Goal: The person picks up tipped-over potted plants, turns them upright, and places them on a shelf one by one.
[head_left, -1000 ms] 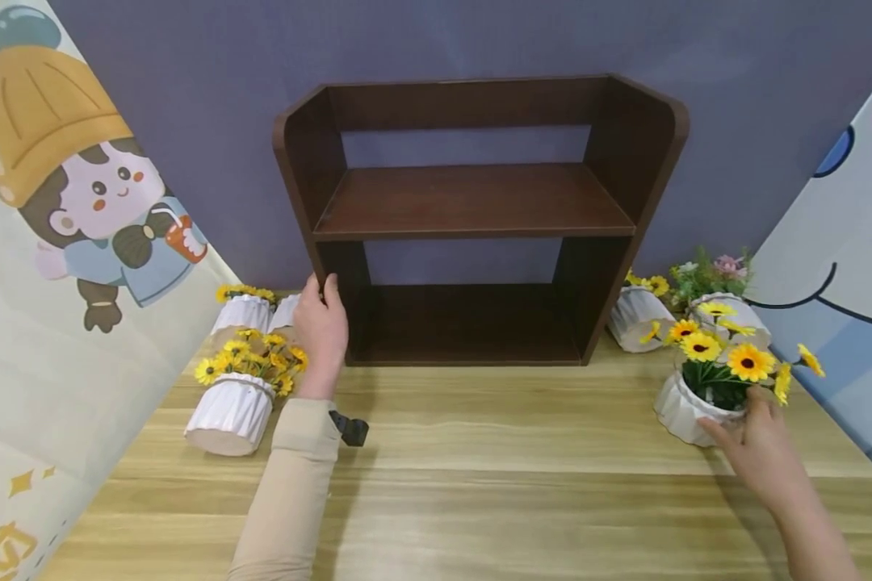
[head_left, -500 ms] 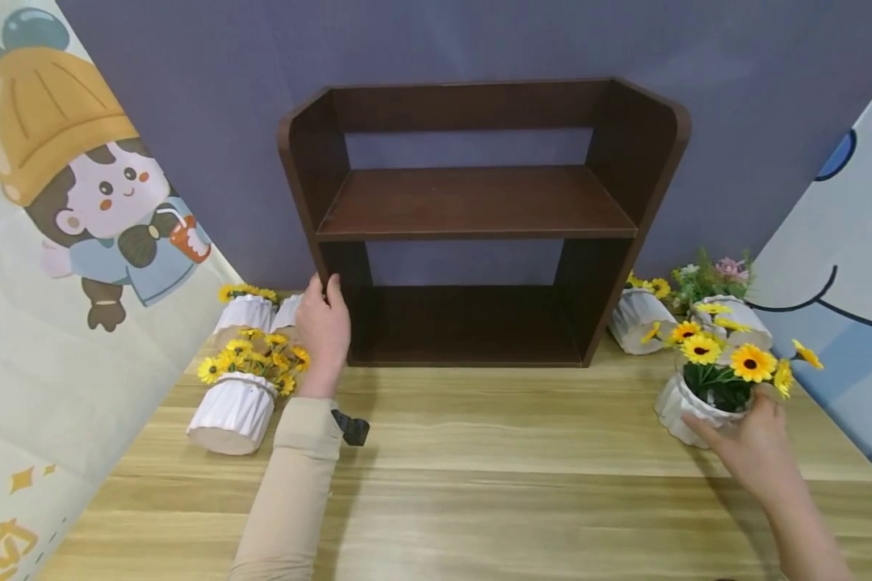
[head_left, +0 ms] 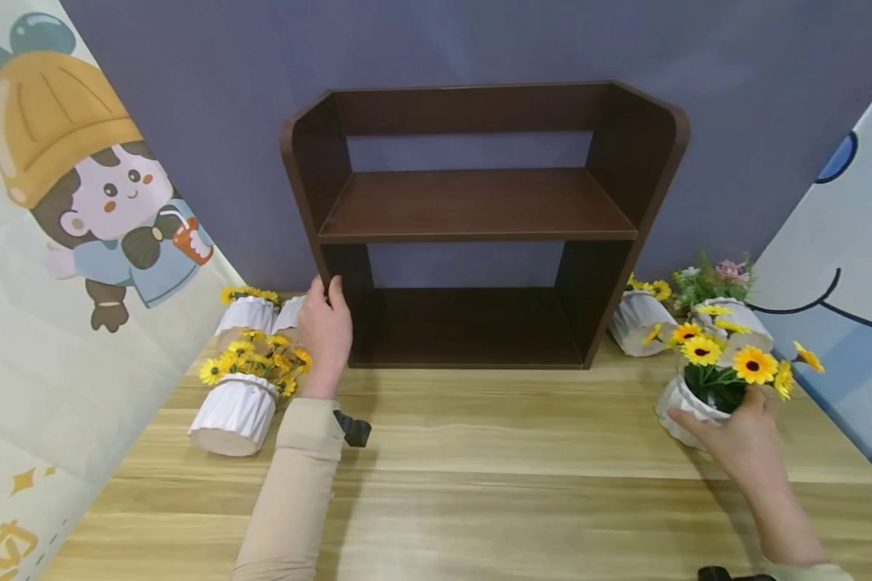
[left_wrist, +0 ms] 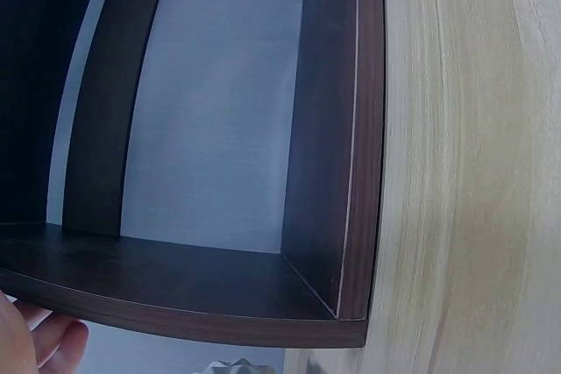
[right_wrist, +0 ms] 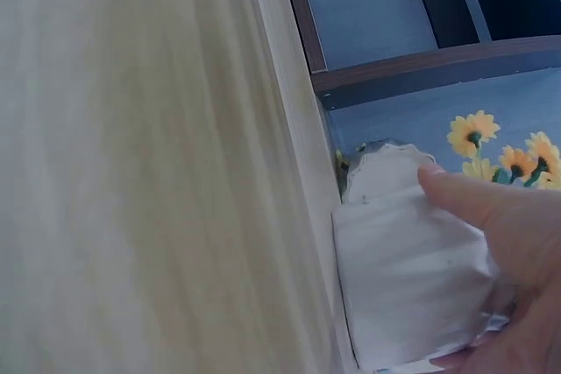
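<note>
- Along the left side of the shelf (head_left: 475,202), the left hand (head_left: 327,332) holds the side panel near its front edge; the grip is closed on the board, with fingers (left_wrist: 61,343) showing at its outer face in the left wrist view.
- On the right part of the desk (head_left: 480,460), the right hand (head_left: 744,452) pinches a white pot (right_wrist: 408,278); the thumb lies across the near side, and the other fingers, partly hidden, are round the far side, so the grip is clamped on the pot.
- The pot is well apart from the shelf, mouth up, with yellow, dark-centred flowers (head_left: 756,365) and green leaves above its rim.
- The shelf is brown, has two levels and stands upright on the desk before a blue-grey wall (head_left: 465,44).
- Just beyond the held pot are a pink-flowered pot (head_left: 741,319), partly covered by the yellow flowers, and a side pot (head_left: 639,323) close to the shelf.
- Left of the shelf are a near pot (head_left: 232,415) with yellow flowers, a back pot (head_left: 245,313) and a third pot (head_left: 288,313), partly hidden by the left hand.
- A beige sleeve (head_left: 298,476) covers the left forearm.
- On the left panel (head_left: 14,347) is a cartoon figure (head_left: 102,194) in an orange hat.
</note>
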